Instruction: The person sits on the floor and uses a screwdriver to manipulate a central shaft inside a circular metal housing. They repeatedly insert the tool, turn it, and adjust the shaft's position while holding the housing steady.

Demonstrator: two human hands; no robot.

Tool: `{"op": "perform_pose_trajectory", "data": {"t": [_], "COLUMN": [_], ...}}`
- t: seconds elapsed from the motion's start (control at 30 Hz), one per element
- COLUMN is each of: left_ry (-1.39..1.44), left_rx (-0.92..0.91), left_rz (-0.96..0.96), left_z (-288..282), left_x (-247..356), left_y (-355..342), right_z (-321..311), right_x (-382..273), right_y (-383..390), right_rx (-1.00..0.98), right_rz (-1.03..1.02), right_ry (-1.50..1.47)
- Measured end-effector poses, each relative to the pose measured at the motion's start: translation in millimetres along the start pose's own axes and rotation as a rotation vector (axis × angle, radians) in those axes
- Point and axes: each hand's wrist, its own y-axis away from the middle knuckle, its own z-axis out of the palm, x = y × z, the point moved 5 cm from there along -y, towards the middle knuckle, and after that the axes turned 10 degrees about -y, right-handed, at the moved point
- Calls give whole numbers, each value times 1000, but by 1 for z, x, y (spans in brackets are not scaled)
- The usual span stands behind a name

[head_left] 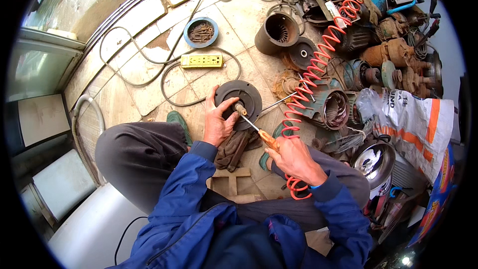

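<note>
Lying beyond the disc (252, 94), a yellow power strip (201, 61) is noted, and past it a blue bowl (186, 34) of bolts (201, 33). A cable (172, 50) is looped over the floor on the disc's far and left sides. Beyond the disc to the right, a cylinder (269, 46) is stood; to its right, a motor casing (336, 109) is partly crossed by a red coiled hose (314, 69), by which the space on that side is obstructed. A rag (231, 152) is found on the disc's near side.

The disc is positioned at the left hand (217, 120), with its central fitting (240, 109) close by thumb and forefinger tips. The disc's left edge is gripped by that hand, thumb and forefinger narrowly parted. A screwdriver (269, 140) is held by its handle in the closed right hand (297, 158), its shank directed at the fitting; whether its tip is seated cannot be told.
</note>
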Motion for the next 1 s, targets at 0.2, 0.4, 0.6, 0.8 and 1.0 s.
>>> {"op": "perform_pose_trajectory", "data": {"t": [0.2,0.4,0.6,0.8,1.0], "left_ry": [11,34,125,78,37], "left_rx": [-10,-38,-122,-51,2], "left_rz": [-9,0,-80,-81,-7], "left_z": [1,-1,-5,-3,5], "left_x": [-1,-1,7,9,0], "left_y": [-2,-4,-8,-6,-11], "right_z": [1,0,-7,-10,-14], "right_x": [4,6,3,-1,-4], "right_y": [0,-2,-1,-2,-6], "right_rx": [29,1,33,24,41], "right_rz": [65,53,37,12,30], "right_ry": [-20,16,-16,-68,-7]}}
